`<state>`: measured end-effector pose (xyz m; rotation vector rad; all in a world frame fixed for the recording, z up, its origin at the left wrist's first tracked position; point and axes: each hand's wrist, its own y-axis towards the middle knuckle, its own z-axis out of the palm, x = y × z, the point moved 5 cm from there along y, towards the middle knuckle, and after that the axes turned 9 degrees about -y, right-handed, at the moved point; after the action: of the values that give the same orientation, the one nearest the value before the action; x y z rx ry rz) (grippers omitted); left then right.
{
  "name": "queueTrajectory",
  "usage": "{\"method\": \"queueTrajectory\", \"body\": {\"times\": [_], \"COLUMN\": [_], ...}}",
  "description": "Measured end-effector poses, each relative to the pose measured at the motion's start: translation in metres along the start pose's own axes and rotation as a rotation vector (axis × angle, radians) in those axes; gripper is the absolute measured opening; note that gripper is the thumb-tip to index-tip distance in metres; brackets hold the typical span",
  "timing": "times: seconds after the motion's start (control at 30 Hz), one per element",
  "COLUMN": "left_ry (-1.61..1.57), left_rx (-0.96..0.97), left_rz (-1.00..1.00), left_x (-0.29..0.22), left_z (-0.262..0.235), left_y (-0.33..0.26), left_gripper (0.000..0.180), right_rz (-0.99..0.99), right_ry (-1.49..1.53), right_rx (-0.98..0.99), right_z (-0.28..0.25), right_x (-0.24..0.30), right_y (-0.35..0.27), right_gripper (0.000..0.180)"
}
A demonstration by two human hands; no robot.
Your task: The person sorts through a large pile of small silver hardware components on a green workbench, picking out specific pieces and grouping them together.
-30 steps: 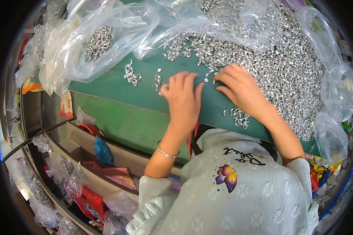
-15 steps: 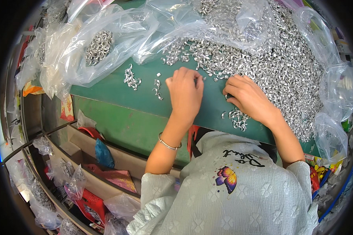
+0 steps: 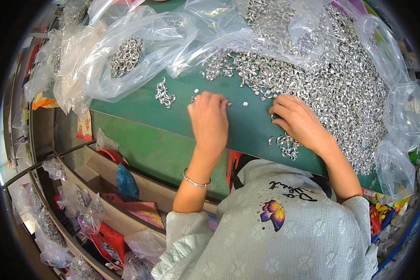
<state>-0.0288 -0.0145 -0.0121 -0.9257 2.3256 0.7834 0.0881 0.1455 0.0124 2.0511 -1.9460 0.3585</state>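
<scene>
My left hand [image 3: 209, 120] is over the green tabletop, back up and fingers curled down, covering most of a short row of curved silvery metal pieces. Whatever its fingertips hold is hidden. To the right, my right hand [image 3: 297, 120] is closed in a pinch at the edge of the large heap of metal pieces [image 3: 345, 93]. A small metal piece [image 3: 272, 117] glints between its thumb and fingers. Just below this hand lies a small cluster of curved pieces [image 3: 288, 146]. Another small cluster [image 3: 164, 94] is left of my left hand, and a loose bit [image 3: 245, 104] lies between the hands.
Clear plastic bags [image 3: 140, 51] cover the table's far side, one with silvery rings [image 3: 126, 57] inside. More plastic [image 3: 392, 163] borders the heap at right. Below the table's left edge are a compartmented wooden tray [image 3: 147, 193], a blue bag [image 3: 126, 181] and a red basket [image 3: 108, 242].
My left hand has moved left and slightly nearer, onto the short row of pieces, uncovering a loose bit. My right hand stays nearly in place, still pinched. The whole view has shifted slightly.
</scene>
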Motion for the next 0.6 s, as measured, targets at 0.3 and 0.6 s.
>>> {"method": "queueTrajectory", "body": {"times": [0.3, 0.6], "left_ry": [0.031, -0.114], "left_rx": [-0.124, 0.030], "left_rz": [-0.084, 0.016], "left_x": [0.002, -0.033], "left_z": [-0.021, 0.001], "left_y": [-0.021, -0.046], "left_gripper": [0.019, 0.015], "right_rz": [0.011, -0.012], "right_ry": [0.010, 0.076], "right_rx": [0.024, -0.016], "right_z": [-0.002, 0.002], "right_x": [0.003, 0.001], "right_y": [0.004, 0.012], "right_gripper": [0.020, 0.020]}}
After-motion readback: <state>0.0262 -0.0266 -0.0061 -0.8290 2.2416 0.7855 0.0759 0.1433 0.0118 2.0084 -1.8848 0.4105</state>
